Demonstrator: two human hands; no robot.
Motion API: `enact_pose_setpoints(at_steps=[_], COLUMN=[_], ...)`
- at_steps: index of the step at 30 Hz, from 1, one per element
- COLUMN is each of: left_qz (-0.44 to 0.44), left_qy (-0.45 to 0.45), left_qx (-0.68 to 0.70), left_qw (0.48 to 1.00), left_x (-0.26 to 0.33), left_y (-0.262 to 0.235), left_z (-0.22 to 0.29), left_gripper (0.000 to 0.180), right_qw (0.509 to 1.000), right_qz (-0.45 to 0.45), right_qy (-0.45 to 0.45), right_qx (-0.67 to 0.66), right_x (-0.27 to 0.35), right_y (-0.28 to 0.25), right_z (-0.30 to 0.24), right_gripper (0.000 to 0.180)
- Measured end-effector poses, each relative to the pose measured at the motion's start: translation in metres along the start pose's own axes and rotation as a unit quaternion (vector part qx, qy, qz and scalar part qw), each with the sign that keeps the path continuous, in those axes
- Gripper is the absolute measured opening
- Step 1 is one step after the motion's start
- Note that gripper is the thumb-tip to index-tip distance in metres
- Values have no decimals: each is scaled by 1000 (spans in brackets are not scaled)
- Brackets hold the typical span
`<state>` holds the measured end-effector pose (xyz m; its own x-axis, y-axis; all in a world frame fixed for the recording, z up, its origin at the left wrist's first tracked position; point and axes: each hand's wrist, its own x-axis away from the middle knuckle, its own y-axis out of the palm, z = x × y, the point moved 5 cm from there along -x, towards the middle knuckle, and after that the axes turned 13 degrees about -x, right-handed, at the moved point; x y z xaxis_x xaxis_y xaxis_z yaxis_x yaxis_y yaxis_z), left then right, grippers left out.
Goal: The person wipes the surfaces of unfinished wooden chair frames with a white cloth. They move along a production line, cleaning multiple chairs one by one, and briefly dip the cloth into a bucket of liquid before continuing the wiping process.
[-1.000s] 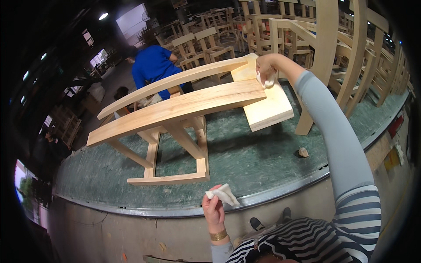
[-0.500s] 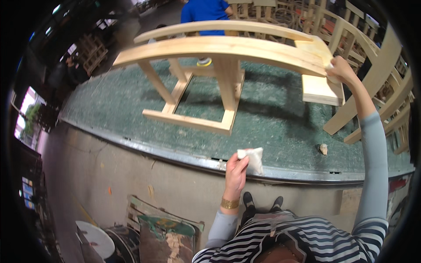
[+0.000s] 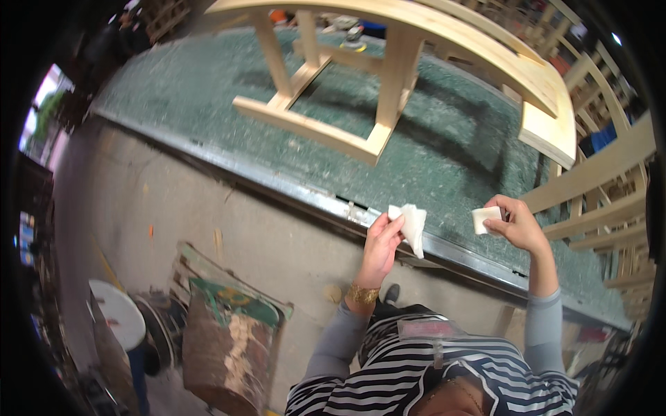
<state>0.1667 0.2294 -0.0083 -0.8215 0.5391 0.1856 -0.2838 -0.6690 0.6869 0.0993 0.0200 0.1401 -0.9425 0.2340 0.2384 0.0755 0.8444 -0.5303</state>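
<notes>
A crumpled white cloth [image 3: 412,227] is pinched between the thumb and fingers of my left hand [image 3: 380,251], over the bench's metal edge. My right hand [image 3: 519,225] grips a small off-white square pad [image 3: 487,220], above the green bench top near its front edge; whether it is folded paper or cloth I cannot tell. Beyond both hands stands a pale wooden furniture frame [image 3: 401,90], with a long curved rail and a squared base. A flat board [image 3: 548,132] sits at its right end. Neither hand touches the frame.
The green bench top [image 3: 458,166] carries a yellow-rimmed round tool [image 3: 354,43] behind the frame. More wooden frames [image 3: 596,173] crowd the right side. On the floor at lower left stand a worn brown container [image 3: 229,353] and a white round lid [image 3: 118,315].
My right hand has come off the frame's right end and down toward me, the pad now visible in it. My left hand still holds the cloth. The view has shifted.
</notes>
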Motion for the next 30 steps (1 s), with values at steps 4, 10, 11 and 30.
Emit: enact_pose_setpoints(at_steps=[4, 10, 11, 30], left_qz=[2, 1, -6, -123], left_qy=[39, -44, -55, -139], left_qx=[7, -11, 0, -39], left_qw=[999, 999, 998, 982], left_x=[3, -1, -6, -154], left_y=[-15, -47, -52, -179], left_z=[-11, -82, -97, -42], left_gripper=[17, 32, 29, 26], right_qw=[990, 991, 991, 923], right_qz=[65, 110, 117, 52], right_qy=[-80, -57, -34, 272], right_qx=[-101, -57, -47, -269], right_x=[-10, -39, -43, -204], right_y=[38, 98, 106, 229], right_z=[47, 111, 113, 122], right_gripper=[17, 15, 15, 16])
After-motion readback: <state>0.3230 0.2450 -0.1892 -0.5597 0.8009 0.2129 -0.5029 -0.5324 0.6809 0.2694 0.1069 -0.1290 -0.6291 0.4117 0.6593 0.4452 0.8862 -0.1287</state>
